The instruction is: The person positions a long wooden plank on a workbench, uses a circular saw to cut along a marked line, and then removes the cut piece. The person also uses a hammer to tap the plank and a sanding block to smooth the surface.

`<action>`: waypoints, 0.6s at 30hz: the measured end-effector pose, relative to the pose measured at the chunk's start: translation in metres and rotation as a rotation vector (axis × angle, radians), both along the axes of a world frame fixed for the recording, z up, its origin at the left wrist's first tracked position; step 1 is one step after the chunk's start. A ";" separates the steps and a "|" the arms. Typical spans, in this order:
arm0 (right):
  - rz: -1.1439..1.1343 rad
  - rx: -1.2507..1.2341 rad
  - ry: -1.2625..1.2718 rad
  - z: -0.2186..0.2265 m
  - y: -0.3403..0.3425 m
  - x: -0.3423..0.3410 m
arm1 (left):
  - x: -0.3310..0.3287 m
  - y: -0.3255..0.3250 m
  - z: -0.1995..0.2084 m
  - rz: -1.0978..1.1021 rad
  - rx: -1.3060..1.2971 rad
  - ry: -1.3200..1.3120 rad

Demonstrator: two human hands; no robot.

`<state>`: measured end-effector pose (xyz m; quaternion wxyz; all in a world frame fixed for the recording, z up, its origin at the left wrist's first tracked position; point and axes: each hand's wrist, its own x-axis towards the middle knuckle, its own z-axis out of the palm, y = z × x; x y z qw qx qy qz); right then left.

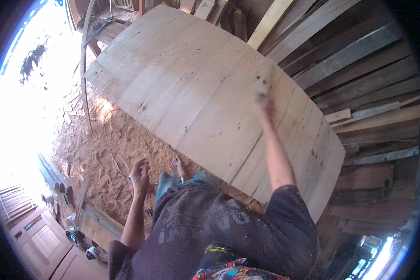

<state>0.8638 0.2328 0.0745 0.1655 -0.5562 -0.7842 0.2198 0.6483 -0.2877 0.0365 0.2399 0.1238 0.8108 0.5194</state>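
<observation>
A large panel of joined pale boards (pixel 191 74), with knots and dark seams, lies flat in front of me. My right hand (pixel 265 108) reaches over its right half, smeared by motion. The fingers are closed round a small object (pixel 261 96), grey and pale at its end, too blurred to name; it is at the panel's surface. Off the near edge of the panel, my left hand (pixel 140 174) hangs in the air over the floor, fingers loosely bent and apart, holding nothing that shows.
Long planks (pixel 359 70) are stacked beyond the panel at the right. Sawdust and wood scraps cover the floor (pixel 93 158), where an orange cord (pixel 108 135) runs toward a reddish object partly behind my left hand. Panelled wooden doors (pixel 46 238) and power tools (pixel 74 237) lie at lower left.
</observation>
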 end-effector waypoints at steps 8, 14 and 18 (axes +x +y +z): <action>0.985 -0.385 0.137 0.033 -0.243 -0.223 | -0.036 -0.024 -0.037 -0.143 -0.089 -0.375; -0.098 -0.222 0.486 -0.016 -0.084 -0.056 | 0.003 -0.236 -0.119 0.624 -0.006 -0.906; -0.966 0.078 -0.171 -0.003 0.045 0.106 | 0.019 -0.299 -0.133 0.720 0.144 -1.215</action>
